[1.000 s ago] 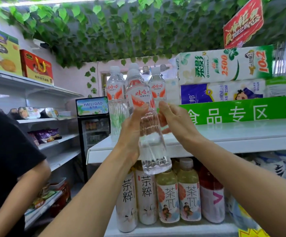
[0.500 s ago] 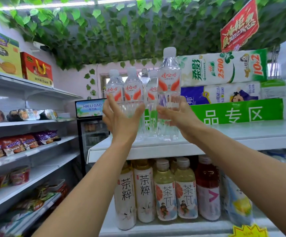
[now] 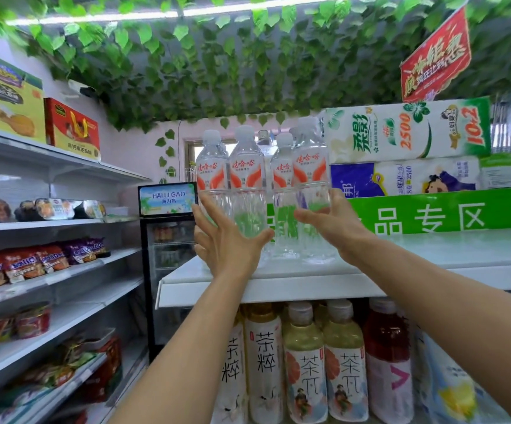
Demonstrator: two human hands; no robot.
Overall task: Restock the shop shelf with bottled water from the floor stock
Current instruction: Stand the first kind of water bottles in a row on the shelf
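The right hand [image 3: 324, 221] has its grip round the lower body of the rightmost water bottle [image 3: 310, 172], thumb on the near side and fingers wrapped to the far right. The bottle stands upright with its base down at the top shelf [image 3: 400, 255], level with its neighbours. The left hand [image 3: 226, 240] keeps a wide grip, fingers straight and spread in front of the lower halves of the two left water bottles [image 3: 229, 172]; whether it touches them I cannot tell.

The bottles are clear, white-capped, with white and orange-red labels, packed side by side at the left end of the white shelf, near its front edge. To their right the shelf surface runs bare along the front. Behind it stands a green sign strip [image 3: 431, 212], with tissue packs [image 3: 407, 133] stacked above.

Below the shelf lip, tea bottles [image 3: 303, 362] and a red drink bottle [image 3: 385, 362] stand in a row. A small drinks fridge [image 3: 168, 234] sits left of the shelf end, snack shelves [image 3: 49, 270] line the left wall, and ivy leaves [image 3: 217, 62] hang overhead.
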